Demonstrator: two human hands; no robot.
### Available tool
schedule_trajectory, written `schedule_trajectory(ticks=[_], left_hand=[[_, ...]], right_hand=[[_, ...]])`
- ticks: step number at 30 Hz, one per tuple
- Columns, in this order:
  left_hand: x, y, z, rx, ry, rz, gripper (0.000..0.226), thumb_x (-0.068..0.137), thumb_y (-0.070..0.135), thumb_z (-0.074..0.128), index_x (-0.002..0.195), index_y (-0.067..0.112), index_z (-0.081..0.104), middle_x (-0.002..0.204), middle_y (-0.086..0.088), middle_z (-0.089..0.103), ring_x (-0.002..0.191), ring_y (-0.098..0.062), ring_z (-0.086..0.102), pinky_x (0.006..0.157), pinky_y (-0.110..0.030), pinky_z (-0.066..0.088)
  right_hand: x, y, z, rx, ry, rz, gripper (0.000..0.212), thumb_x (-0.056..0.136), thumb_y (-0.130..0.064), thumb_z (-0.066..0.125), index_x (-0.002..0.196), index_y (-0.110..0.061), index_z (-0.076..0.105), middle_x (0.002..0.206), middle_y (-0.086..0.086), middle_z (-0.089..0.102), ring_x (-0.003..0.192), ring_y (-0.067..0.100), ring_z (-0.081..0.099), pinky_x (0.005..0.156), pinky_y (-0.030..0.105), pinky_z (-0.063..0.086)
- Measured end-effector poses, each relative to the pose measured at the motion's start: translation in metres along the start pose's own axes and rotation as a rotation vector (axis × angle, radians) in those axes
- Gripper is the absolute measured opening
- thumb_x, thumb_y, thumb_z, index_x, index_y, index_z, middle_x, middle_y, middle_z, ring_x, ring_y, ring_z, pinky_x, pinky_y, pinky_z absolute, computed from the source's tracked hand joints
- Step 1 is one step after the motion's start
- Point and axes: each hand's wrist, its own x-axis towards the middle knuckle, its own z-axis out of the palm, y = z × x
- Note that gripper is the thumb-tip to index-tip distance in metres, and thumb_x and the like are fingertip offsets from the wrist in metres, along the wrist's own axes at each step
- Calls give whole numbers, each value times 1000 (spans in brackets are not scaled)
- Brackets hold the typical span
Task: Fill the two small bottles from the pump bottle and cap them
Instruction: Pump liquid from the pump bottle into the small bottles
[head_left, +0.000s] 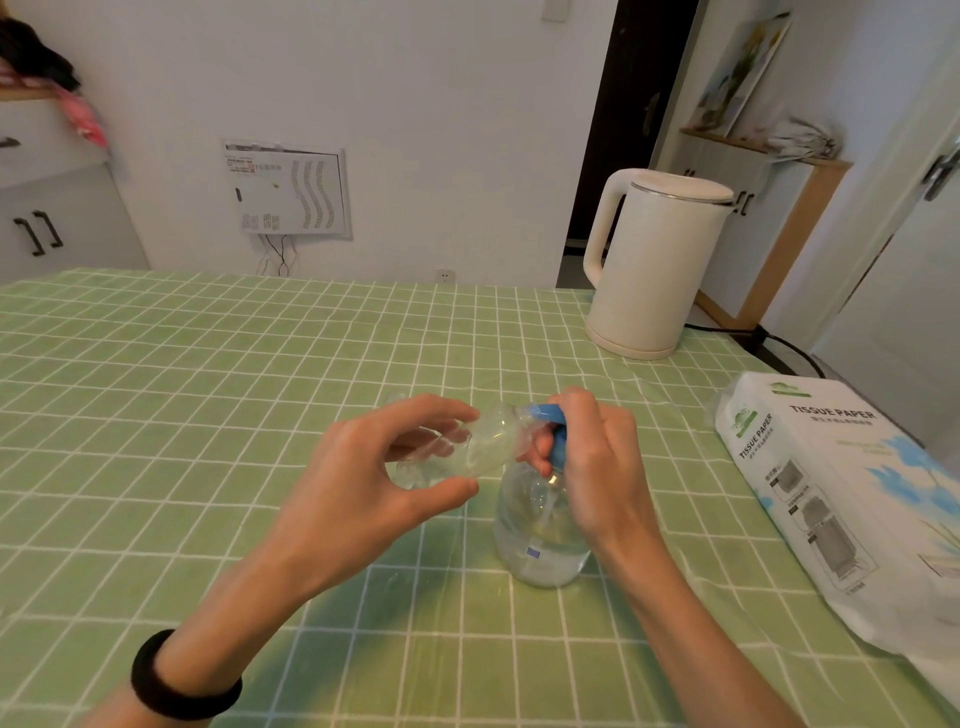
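Pump bottle (540, 535) looks mid-fill. The right grip (597, 457) wraps its blue pump head (560, 449) and the left grip (363, 467) pinches a tilted small bottle (488, 447) against it. Capping isn't started yet, I reckon, and I can't make out the second bottle.

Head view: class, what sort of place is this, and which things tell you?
Probably a home dining area: kettle and tissue pack on a checked tablecloth, cupboards behind.
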Motion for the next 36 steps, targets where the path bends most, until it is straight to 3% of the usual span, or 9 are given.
schedule_trajectory(ticks=[3,5,7,12,17,21,26,32,36], left_hand=[[0,1,0,-15,8,1,50,76,35,89,122,45,71,111,23,77,105,-1,74,96,-23,58],[0,1,1,-12,8,-2,50,76,36,89,121,47,70,111,24,76,105,0,74,96,-23,58],[0,1,0,-10,5,-1,51,76,37,89,122,47,70,111,25,76,105,1,74,96,-22,58],[1,-1,0,26,0,3,51,76,38,88,123,46,71,112,27,76,106,5,72,96,-21,58],[1,-1,0,25,-3,8,51,76,40,88,123,47,70,113,27,75,105,3,73,95,-21,59],[1,0,0,4,-5,9,51,76,39,88,123,46,70,112,26,76,105,2,74,95,-20,57],[1,0,0,-2,-2,2,52,75,36,89,123,44,71,112,23,77,106,0,74,96,-21,57],[0,1,-1,21,-5,-6,51,76,36,89,124,43,71,112,23,77,107,1,73,98,-27,59],[0,1,0,19,-7,-5,51,76,38,88,123,44,71,112,24,77,106,0,73,97,-27,59]], right_hand=[[-1,0,0,-9,9,9,62,99,-51,36,47,-20,51,50,0,55,55,4,58,64,20,50],[-1,-1,0,-16,4,19,65,100,-54,35,48,-17,52,51,0,56,55,5,59,69,29,55],[-1,-3,0,-11,-2,25,64,103,-48,37,49,-18,52,51,1,56,56,7,60,72,37,56],[0,-4,-1,-16,-11,-24,52,98,-25,42,49,-9,50,49,3,54,56,11,59,68,35,51],[-1,-7,0,-49,-35,4,53,94,-39,40,53,-8,51,51,-1,56,57,19,53,67,54,49],[-1,-5,0,-73,-21,-9,62,103,-44,34,47,-21,48,51,-3,57,56,14,54,66,43,49],[0,-4,1,-23,-5,8,60,103,-38,38,51,-13,54,51,0,57,59,14,60,73,49,55],[-1,-6,0,-46,-5,-15,47,94,-29,42,52,-9,55,51,1,59,57,16,58,65,43,51],[-1,-6,0,-47,-15,-7,51,96,-36,40,49,-21,51,51,-3,56,57,16,54,65,45,48]])
